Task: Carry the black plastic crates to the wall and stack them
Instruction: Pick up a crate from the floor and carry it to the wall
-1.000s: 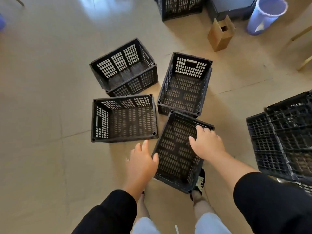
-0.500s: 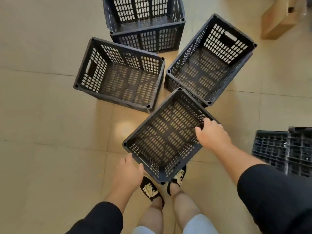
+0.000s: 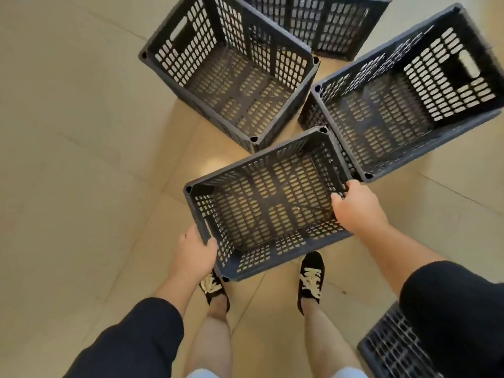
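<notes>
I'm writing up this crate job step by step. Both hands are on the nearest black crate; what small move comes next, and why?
Probably lift it straight up: the left hand and right hand grip opposite ends of the black perforated plastic crate, whose far corner sits close to a neighbouring black crate.

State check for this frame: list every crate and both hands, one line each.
Held crate: upright, empty, gripped at both short ends.
Left crate: upright, empty, on the floor.
Right crate: upright, empty, on the floor.
Far crate: on the floor, mostly out of frame.
Corner crate: only part visible.
Left hand: grips the held crate's rim.
Right hand: grips the opposite rim.
</notes>
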`<act>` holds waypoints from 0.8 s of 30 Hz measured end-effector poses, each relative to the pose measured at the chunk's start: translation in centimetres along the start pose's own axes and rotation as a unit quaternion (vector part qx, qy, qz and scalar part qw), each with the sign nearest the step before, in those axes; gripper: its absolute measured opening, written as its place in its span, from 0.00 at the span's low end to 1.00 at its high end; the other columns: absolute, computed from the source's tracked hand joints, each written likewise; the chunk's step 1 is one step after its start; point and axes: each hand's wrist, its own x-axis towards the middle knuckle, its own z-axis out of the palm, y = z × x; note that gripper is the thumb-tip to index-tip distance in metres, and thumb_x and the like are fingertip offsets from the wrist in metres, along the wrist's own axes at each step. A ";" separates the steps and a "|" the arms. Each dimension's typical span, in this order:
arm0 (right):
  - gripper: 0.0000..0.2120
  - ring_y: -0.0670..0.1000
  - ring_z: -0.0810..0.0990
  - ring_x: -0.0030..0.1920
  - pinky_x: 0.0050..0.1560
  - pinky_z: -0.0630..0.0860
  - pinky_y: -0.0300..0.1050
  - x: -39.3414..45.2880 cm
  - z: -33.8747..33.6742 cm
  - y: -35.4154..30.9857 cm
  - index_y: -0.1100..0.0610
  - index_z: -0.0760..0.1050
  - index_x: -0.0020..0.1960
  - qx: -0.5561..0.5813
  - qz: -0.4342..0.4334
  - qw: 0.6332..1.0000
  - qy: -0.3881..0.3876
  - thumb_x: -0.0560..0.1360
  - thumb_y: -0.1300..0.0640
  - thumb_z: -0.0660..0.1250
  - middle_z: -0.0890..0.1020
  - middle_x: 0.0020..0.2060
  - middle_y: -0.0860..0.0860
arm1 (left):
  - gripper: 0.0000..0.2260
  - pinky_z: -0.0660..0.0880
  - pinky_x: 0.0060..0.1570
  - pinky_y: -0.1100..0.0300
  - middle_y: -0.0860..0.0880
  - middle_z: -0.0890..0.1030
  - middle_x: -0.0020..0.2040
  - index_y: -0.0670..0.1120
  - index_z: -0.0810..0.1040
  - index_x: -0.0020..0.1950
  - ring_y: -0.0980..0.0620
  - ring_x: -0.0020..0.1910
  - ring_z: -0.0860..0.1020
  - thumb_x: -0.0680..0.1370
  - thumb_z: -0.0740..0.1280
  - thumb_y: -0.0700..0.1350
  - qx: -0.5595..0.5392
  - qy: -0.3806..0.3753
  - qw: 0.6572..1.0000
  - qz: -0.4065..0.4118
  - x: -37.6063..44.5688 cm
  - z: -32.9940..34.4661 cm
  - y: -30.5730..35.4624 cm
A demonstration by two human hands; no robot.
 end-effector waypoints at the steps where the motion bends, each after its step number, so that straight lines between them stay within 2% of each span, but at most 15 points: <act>1: 0.26 0.64 0.75 0.68 0.64 0.77 0.64 1.1 0.2 0.8 0.57 0.66 0.76 -0.007 -0.009 1.000 0.001 0.83 0.45 0.61 0.76 0.69 0.59 | 0.27 0.74 0.66 0.42 0.41 0.71 0.76 0.49 0.63 0.82 0.36 0.70 0.74 0.84 0.62 0.56 -0.019 0.003 1.000 -0.015 0.3 1.1 -0.1; 4: 0.25 0.65 0.74 0.69 0.65 0.76 0.63 3.9 0.9 2.4 0.59 0.66 0.76 -0.040 -0.028 0.999 0.011 0.84 0.46 0.62 0.74 0.70 0.61 | 0.29 0.73 0.68 0.40 0.40 0.69 0.78 0.48 0.62 0.83 0.35 0.72 0.73 0.84 0.63 0.55 -0.055 0.017 0.997 -0.055 1.8 4.2 -0.9; 9: 0.25 0.65 0.73 0.70 0.65 0.75 0.62 8.2 2.6 3.6 0.61 0.64 0.76 -0.053 -0.031 0.997 0.049 0.84 0.49 0.63 0.71 0.73 0.62 | 0.31 0.73 0.70 0.39 0.40 0.67 0.80 0.46 0.60 0.84 0.35 0.75 0.71 0.84 0.64 0.54 -0.088 0.052 0.992 -0.078 5.7 8.1 -3.1; 13: 0.24 0.64 0.79 0.59 0.53 0.77 0.56 10.6 3.9 3.4 0.61 0.65 0.75 -0.061 -0.016 0.997 0.054 0.84 0.50 0.63 0.76 0.69 0.62 | 0.33 0.70 0.73 0.38 0.40 0.65 0.83 0.45 0.57 0.85 0.34 0.77 0.69 0.84 0.65 0.54 -0.131 0.059 0.982 -0.125 9.3 10.0 -5.3; 14: 0.24 0.64 0.80 0.60 0.52 0.77 0.55 11.1 4.2 3.4 0.61 0.66 0.75 -0.055 -0.015 0.997 0.055 0.84 0.50 0.63 0.77 0.68 0.62 | 0.32 0.70 0.73 0.38 0.40 0.67 0.82 0.45 0.58 0.85 0.34 0.77 0.70 0.85 0.64 0.54 -0.152 0.054 0.978 -0.135 10.1 10.4 -5.7; 17: 0.24 0.64 0.78 0.66 0.58 0.77 0.56 12.7 5.0 3.2 0.59 0.64 0.77 -0.027 -0.009 0.998 0.056 0.84 0.51 0.63 0.77 0.69 0.61 | 0.26 0.75 0.68 0.41 0.43 0.77 0.73 0.49 0.64 0.82 0.37 0.68 0.76 0.85 0.62 0.56 -0.233 0.038 0.959 -0.155 12.3 11.4 -6.4; 20: 0.25 0.63 0.78 0.66 0.54 0.75 0.55 13.9 5.3 2.8 0.57 0.61 0.80 0.005 0.023 0.998 0.052 0.85 0.53 0.62 0.76 0.70 0.61 | 0.17 0.77 0.65 0.41 0.47 0.83 0.62 0.52 0.74 0.70 0.41 0.59 0.81 0.84 0.61 0.56 -0.311 0.014 0.937 -0.159 14.1 11.9 -6.7; 22: 0.25 0.62 0.79 0.64 0.55 0.79 0.56 14.5 5.3 2.9 0.55 0.61 0.80 0.029 0.034 0.998 0.046 0.85 0.53 0.62 0.77 0.69 0.60 | 0.15 0.78 0.65 0.39 0.48 0.84 0.59 0.49 0.75 0.67 0.44 0.57 0.83 0.84 0.61 0.54 -0.358 0.005 0.919 -0.162 15.0 12.2 -6.7; 24: 0.23 0.61 0.81 0.62 0.59 0.81 0.62 14.8 5.2 3.0 0.55 0.64 0.78 0.044 0.041 0.998 0.033 0.85 0.54 0.62 0.79 0.65 0.59 | 0.14 0.75 0.69 0.40 0.51 0.84 0.57 0.47 0.74 0.69 0.49 0.56 0.83 0.86 0.60 0.50 -0.383 0.009 0.909 -0.164 15.8 12.5 -6.7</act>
